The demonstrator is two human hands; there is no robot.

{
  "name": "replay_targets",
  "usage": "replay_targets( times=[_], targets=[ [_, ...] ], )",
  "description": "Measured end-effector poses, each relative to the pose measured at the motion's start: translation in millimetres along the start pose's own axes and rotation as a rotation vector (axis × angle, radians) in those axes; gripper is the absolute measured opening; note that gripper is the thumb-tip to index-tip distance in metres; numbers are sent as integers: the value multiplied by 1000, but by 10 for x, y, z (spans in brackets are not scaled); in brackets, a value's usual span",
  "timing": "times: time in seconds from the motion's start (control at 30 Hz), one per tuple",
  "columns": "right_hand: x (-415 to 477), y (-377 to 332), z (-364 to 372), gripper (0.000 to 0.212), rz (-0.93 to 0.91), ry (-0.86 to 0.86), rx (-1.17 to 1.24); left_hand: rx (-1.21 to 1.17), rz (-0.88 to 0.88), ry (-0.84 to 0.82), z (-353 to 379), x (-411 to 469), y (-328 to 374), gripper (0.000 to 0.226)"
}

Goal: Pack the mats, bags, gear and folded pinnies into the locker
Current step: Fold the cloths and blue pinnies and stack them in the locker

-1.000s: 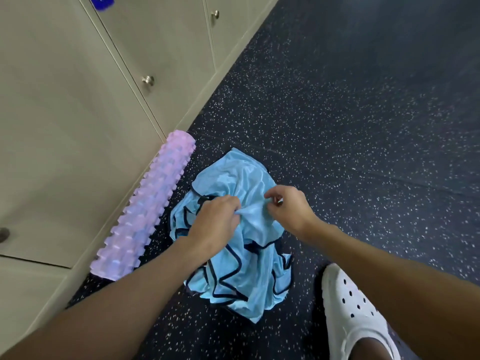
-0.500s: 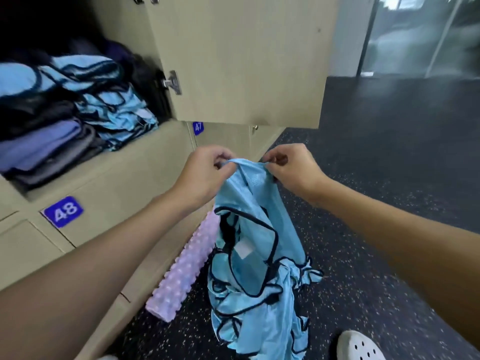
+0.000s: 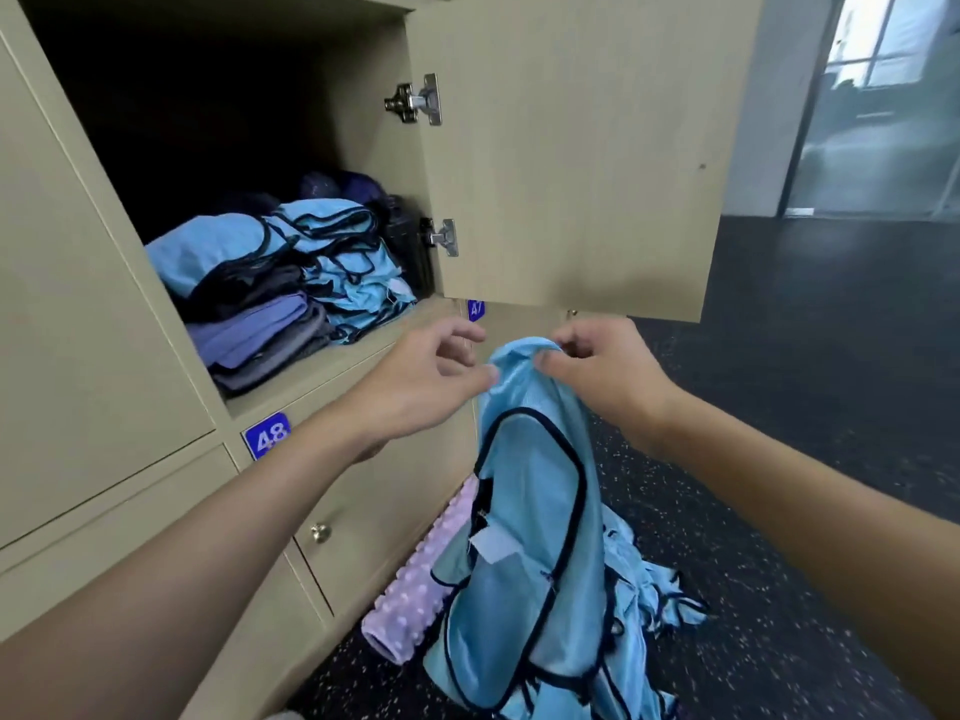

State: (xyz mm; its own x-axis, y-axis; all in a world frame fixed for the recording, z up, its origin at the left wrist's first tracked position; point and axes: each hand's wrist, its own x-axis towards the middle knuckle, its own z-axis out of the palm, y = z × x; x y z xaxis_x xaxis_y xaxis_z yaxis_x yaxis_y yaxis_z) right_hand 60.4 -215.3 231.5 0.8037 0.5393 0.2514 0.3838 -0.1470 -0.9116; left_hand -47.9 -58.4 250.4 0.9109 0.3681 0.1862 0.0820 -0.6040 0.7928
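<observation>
Dark speckled gym floor fills the right side, with a glass wall in the upper right corner. The left half of the frame is all beige lockers.

The one open locker sits upper left. Its door swings out toward the middle top of the frame and hangs right above both hands. A "48" tag is stuck just under its shelf, and there's a small knob on the shut door below.

Inside the locker is a stack of folded pinnies, light blue with dark trim, right of center on the shelf. Some purple and grey folded stuff is piled to their left, touching them, and something black is wedged by the lower hinge. I can't tell what the black thing is.

The pinny being worked on is out in front of the locker, center frame, below the shelf edge, and its lower end drops to the bottom of the frame. The right hand pinches its top edge between thumb and curled fingers. The left hand has its fingers loose and spread, with just the thumb tip touching the cloth.

A pink knobbly roller lies on the floor against the locker base, partly hidden behind the pinny. More blue cloth is heaped on the floor at lower right, just beside it.
</observation>
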Motion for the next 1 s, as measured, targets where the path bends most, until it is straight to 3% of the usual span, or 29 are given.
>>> replay_targets(
  times=[0.13, 0.3, 0.43, 0.57, 0.67, 0.8, 0.9, 1.0],
  targets=[
    [10, -30, 124, 13, 17, 22, 21, -119, 1, -131, 213, -235, -33, 39],
    [40, -68, 196, 13, 30, 23, 28, -67, 68, 20, 311, -186, -127, 34],
    [82, -76, 156, 22, 10, 100, 13, 63, 66, 8, 194, -127, -223, 35],
    [146, -19, 79, 19, 16, 144, -12, 145, 28, 37, 64, -98, -327, 16],
    [202, 61, 27, 19, 51, 201, -54, 54, 12, 98, -5, -103, -318, 9],
    [174, 53, 84, 17, 21, 165, -85, -234, -39, 217, -35, -103, -166, 11],
    [16, -93, 211, 20, -117, 96, 34, -387, -83, 275, -37, -84, -61, 9],
    [-141, -138, 308, 36, -199, -109, 11, -476, -118, 304, -48, -85, 14, 8]
  ],
)
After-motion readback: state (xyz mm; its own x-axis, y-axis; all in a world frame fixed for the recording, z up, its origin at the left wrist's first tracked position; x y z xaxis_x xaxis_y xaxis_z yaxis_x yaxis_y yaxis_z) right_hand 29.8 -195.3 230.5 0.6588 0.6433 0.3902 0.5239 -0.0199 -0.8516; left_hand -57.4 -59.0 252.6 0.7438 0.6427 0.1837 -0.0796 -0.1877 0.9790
